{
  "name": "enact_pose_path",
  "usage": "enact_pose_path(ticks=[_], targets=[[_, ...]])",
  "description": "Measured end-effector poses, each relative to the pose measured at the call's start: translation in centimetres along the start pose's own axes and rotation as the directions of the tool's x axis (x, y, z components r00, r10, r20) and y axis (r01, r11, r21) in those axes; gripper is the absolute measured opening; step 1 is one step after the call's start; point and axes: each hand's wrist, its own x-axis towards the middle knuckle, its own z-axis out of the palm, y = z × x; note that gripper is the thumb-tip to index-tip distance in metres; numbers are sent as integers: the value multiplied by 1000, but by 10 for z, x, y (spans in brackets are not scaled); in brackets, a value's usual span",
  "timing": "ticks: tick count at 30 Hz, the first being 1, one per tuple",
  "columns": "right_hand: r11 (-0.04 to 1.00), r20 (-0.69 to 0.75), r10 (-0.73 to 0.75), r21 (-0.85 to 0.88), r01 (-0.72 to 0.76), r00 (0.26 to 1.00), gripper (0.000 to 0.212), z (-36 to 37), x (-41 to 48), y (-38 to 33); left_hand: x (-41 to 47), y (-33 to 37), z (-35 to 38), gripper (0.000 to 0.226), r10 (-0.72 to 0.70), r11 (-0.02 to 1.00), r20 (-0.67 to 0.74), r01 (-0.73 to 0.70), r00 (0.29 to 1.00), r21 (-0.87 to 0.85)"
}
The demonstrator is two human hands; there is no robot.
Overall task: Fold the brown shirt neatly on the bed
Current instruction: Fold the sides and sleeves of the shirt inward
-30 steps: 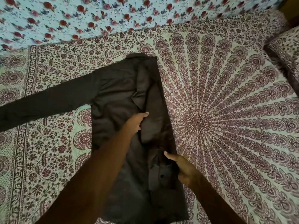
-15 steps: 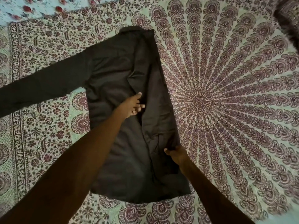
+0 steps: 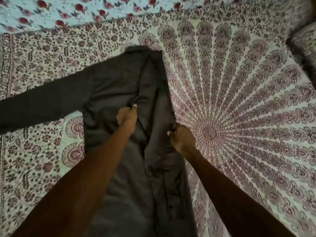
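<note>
The dark brown shirt (image 3: 112, 86) lies flat on the bed (image 3: 239, 117), collar at the far end. Its right side is folded inward over the body, and its left sleeve (image 3: 39, 106) stretches out to the left. My left hand (image 3: 127, 114) rests on the middle of the shirt and pinches the edge of the folded-over fabric between thumb and fingers. At the shirt's right folded edge, my right hand (image 3: 182, 138) has its fingers curled on the cloth. My forearms hide part of the lower shirt.
A mandala-patterned sheet covers the bed, with wide room to the right of the shirt. A light blue cloth with red roses (image 3: 68, 12) runs along the far edge. A patterned pillow (image 3: 304, 43) sits at the upper right.
My left hand closed from flat fingers into a pinch on the folded fabric edge. My right hand moved up along the shirt's right edge, farther from the hem. The view shifted closer.
</note>
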Motion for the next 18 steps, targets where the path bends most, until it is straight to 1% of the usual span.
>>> enact_pose_path(ticks=[2,3,5,6,8,9,11,13,14,16,18], targets=[[996,-60,-79,26,81,995,33,-3,43,-20,1,11,-4,48,-28,996,-38,24,999,-83],[992,-96,-122,15,124,988,34,-6,64,-31,4,17,-5,50,-36,992,-56,29,998,-122],[983,-167,-181,-3,183,969,36,-11,100,-52,11,24,-7,60,-97,979,-48,86,994,-187],[980,-203,-193,12,200,960,36,-15,117,-63,14,29,-8,61,-133,961,-12,126,991,-246],[973,-251,-185,86,212,950,39,-24,149,-86,21,38,-10,51,-168,918,114,197,979,-343],[968,-259,-169,139,210,951,41,-28,163,-96,24,40,-11,48,-182,901,180,237,967,-364],[952,-243,-134,238,193,961,48,-37,193,-117,27,45,-14,44,-203,883,303,308,931,-354],[955,-175,-112,254,155,978,53,-45,213,-129,20,48,-18,36,-214,900,411,342,886,-270],[958,-141,-113,248,146,983,52,-49,223,-134,22,49,-19,32,-221,913,445,344,868,-219],[956,-116,-130,249,155,985,41,-55,237,-143,21,54,-24,27,-202,942,478,303,855,-145],[944,-171,-88,301,137,981,28,-60,244,-143,23,57,-28,20,-169,964,474,246,864,-105]])
